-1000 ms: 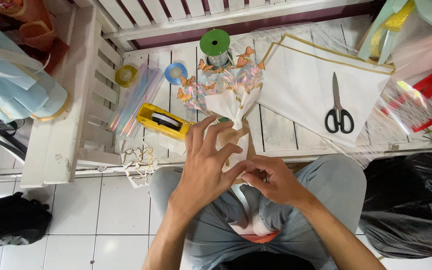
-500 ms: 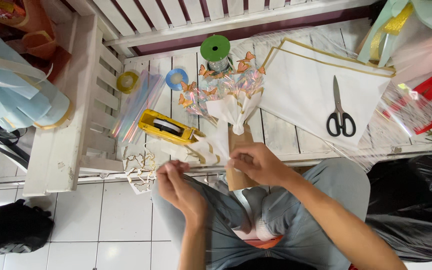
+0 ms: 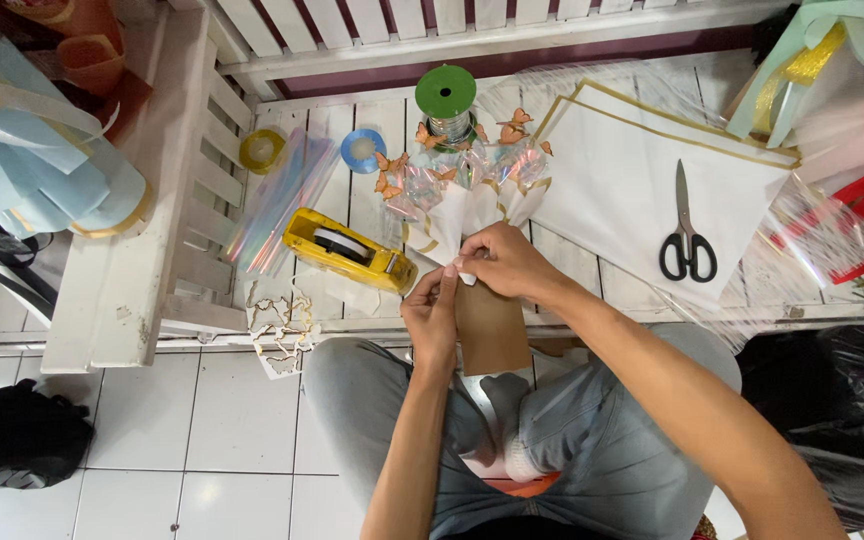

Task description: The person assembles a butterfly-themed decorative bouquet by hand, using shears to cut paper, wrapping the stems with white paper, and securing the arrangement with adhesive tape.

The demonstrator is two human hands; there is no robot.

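Note:
A small bouquet (image 3: pixel 462 180) of shiny wrapped sticks with orange butterflies lies on the white slatted bench (image 3: pixel 372 215), its lower part wrapped in brown paper (image 3: pixel 490 325). My right hand (image 3: pixel 504 262) grips the bouquet at the top of the brown paper. My left hand (image 3: pixel 434 318) pinches the same spot from the left, fingertips meeting the right hand's. A yellow tape dispenser (image 3: pixel 348 250) sits just left of my hands.
Black scissors (image 3: pixel 688 238) lie on white gold-edged paper sheets (image 3: pixel 632 160). A green ribbon spool (image 3: pixel 446 98), blue tape roll (image 3: pixel 363 150) and yellow tape roll (image 3: pixel 262 150) stand behind. Iridescent film (image 3: pixel 277 200) lies left. Black bags (image 3: pixel 832 420) sit on the tiled floor.
My left hand dropped off the bouquet toward my lap, then came back up to pinch the wrap beside my right hand. The right hand moved up from the stem to the wrap's top.

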